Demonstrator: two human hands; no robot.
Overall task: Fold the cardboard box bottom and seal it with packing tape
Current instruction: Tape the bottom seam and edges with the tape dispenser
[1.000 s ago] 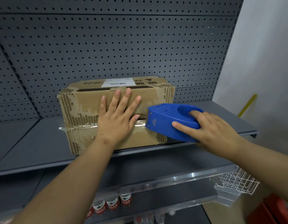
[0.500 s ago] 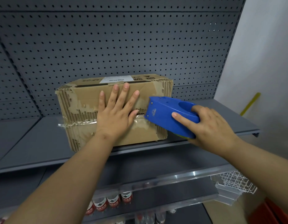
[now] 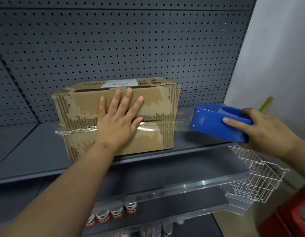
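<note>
A worn cardboard box point(image 3: 153, 106) lies on its side on a grey shelf point(image 3: 28, 156), its folded flaps facing me. My left hand point(image 3: 118, 122) presses flat on the flaps' seam, fingers spread. Clear packing tape point(image 3: 148, 126) runs along the seam from the box's left edge and stretches through the air past the right edge to a blue tape dispenser point(image 3: 218, 123). My right hand point(image 3: 261, 132) grips the dispenser, held right of the box and apart from it.
A grey pegboard wall point(image 3: 131, 48) backs the shelf. A white wire basket point(image 3: 256, 178) hangs at the shelf's right end. Bottles point(image 3: 114, 214) stand on a lower shelf. A red object point(image 3: 292, 216) sits at bottom right.
My right hand has pulled the dispenser rightwards off the box's face, past its right edge, drawing tape along the seam. My left hand stays pressed on the box.
</note>
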